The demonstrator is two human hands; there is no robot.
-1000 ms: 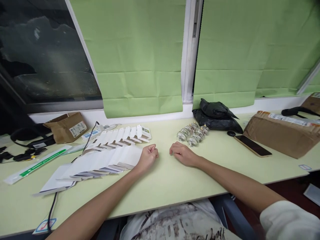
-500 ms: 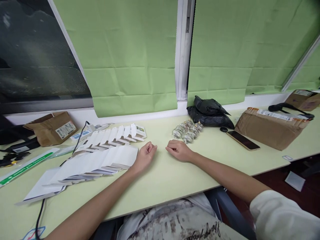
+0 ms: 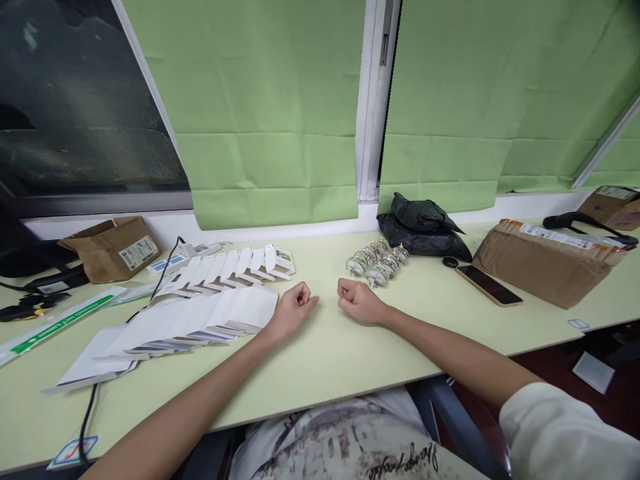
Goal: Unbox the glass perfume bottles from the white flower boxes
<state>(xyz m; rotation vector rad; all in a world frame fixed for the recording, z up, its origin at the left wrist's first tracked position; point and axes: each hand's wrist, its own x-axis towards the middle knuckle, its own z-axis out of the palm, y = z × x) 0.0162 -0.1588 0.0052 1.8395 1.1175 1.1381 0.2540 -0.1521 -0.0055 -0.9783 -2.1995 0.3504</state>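
Both hands resting on the pale green table (image 3: 320, 373), empty, close together but apart. Left hand (image 3: 293, 312) curled into a loose fist, fingers clenched on nothing, knuckles just beside the near edge of a fanned row of flat white cartons (image 3: 200, 320). Right hand (image 3: 357, 301) likewise clenched, grasping nothing, lying just in front of a cluster of small clear glass bulbs (image 3: 377, 263) with silvery bases, near them but not touching. Behind the first fan, a second overlapping row of folded white boxes (image 3: 230, 267), the end one showing a small green printed panel, too small to read. Farther left, an open brown cardboard box (image 3: 113, 247) with a white barcode label, lettering illegible; beside it a long white packet with a green stripe (image 3: 55, 323), print on it blurred; a black cable (image 3: 100, 393) running across the table and down over the front edge, past a small sticker with a red mark (image 3: 75, 452) at the table's near left corner. Behind the bulbs, against the window ledge, a crumpled black plastic bag (image 3: 423, 230). To its right a small black round object (image 3: 450, 262), then a dark phone (image 3: 489, 285) lying face up, then a taped brown parcel (image 3: 545, 263) with a white shipping label, unreadable. On the shirt (image 3: 360, 447) at the lower edge, cursive black lettering seen upside down, not legible with certainty. Green paper blinds (image 3: 270, 113) covering the windows behind.
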